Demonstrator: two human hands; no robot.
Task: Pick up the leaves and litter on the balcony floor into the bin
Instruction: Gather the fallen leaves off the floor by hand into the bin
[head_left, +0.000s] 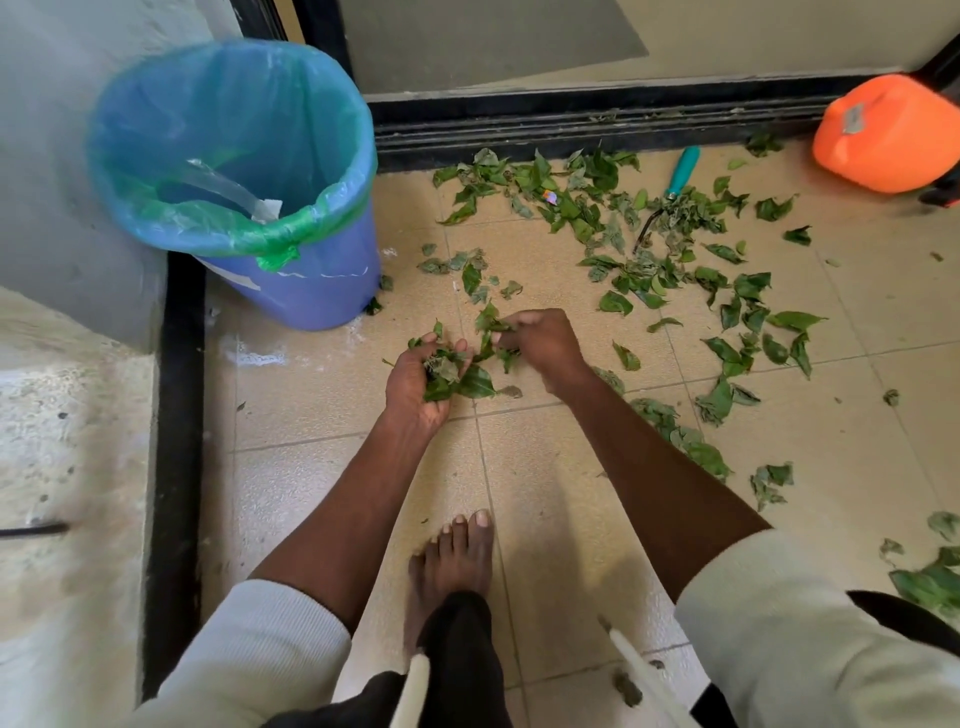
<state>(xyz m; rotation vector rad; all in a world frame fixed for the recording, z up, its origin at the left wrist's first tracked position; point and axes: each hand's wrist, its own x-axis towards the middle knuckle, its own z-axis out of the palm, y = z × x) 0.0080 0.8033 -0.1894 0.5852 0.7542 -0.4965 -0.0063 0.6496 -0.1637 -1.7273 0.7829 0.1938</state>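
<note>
bin (311, 280) matt plastic | liner (228, 130) thin glossy film | floor (545, 493) smooth tile

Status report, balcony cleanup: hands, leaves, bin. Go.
Left hand grips a leaf bunch; right hand pinches more. Bin upright, far left. Scattered leaves cover the tiles; teal-handled tool among them.

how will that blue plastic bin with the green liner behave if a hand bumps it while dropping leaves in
The blue plastic bin with the green liner looks nearly empty, holding only a clear plastic scrap, so it is probably light and would slide or tip easily. It is tall and already appears tilted, which adds to that. The thin liner would likely crumple inward if brushed.
</note>
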